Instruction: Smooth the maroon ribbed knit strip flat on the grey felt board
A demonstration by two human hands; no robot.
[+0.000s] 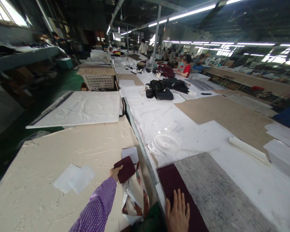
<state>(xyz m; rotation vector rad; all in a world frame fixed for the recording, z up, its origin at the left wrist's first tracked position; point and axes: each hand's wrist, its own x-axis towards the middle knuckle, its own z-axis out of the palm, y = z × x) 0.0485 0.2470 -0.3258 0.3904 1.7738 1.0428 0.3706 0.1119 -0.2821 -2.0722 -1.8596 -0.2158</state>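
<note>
My left hand point(115, 173), in a purple checked sleeve, grips the left edge of a small dark maroon panel point(126, 169) with rounded corners. A white card point(130, 154) lies just beyond that panel, partly covered by it. Below it is a strip of patterned cloth point(138, 193), light with brown-red parts. My right hand point(178, 211) rests flat with fingers stretched out on a long dark maroon piece point(176, 180), which lies along the left edge of a grey stained board point(222, 190). Whether the long piece is cloth or leather I cannot tell.
A white fan point(168, 141) lies on the white-covered table point(145, 119). Beige sheeting point(38, 167) at the left carries translucent white sheets point(74, 178). Farther off are a dark cloth pile point(161, 88), a plastic crate point(99, 82), a pole point(156, 38) and a person in red point(186, 69).
</note>
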